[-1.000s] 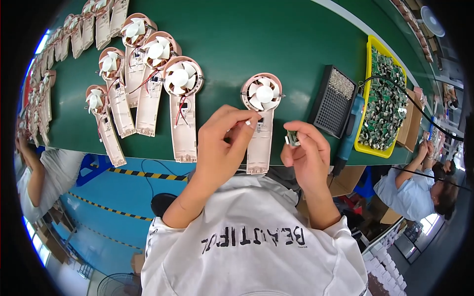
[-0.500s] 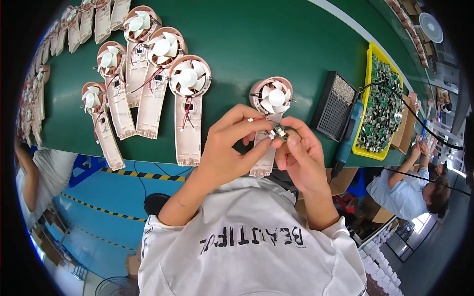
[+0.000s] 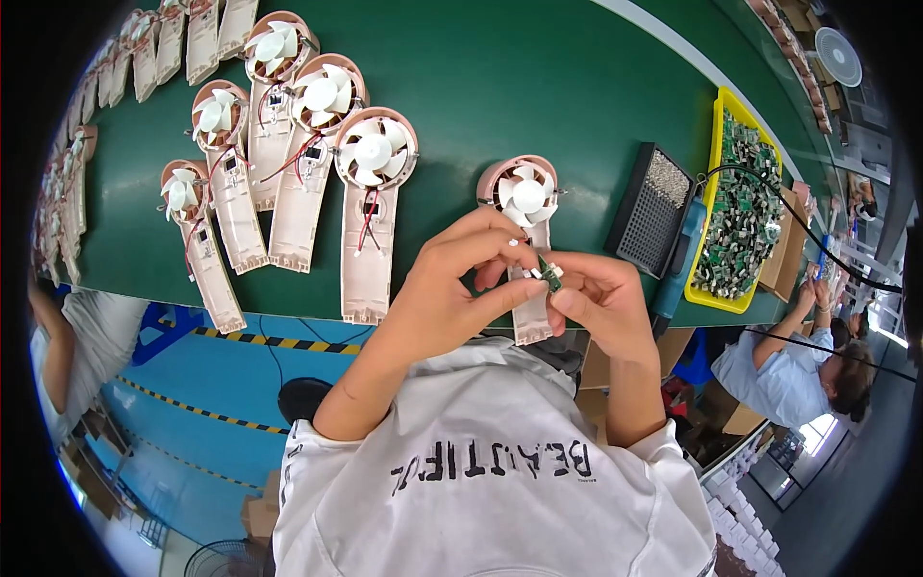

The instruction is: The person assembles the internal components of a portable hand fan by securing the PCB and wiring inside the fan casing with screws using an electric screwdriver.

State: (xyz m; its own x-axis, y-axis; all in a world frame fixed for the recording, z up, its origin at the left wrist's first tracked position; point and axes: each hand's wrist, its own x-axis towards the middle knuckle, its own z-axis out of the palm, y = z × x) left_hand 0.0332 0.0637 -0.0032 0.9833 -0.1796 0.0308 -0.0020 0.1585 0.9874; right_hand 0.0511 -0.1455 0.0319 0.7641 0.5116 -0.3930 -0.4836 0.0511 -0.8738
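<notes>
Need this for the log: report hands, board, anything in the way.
Right hand pinching green board; left hand close beside it. Board over fan handle. Hands partly covering both.

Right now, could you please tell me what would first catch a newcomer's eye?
Probably the yellow tray of green circuit boards on the right. Pink fan bodies crowd the left of the green table. In the middle, the right hand holds a small board, the left hand beside it.

Right hand (image 3: 604,300) pinching green circuit board (image 3: 552,277) — left hand (image 3: 447,284) close against it — pink fan (image 3: 528,196) beneath on table (image 3: 471,87).
</notes>
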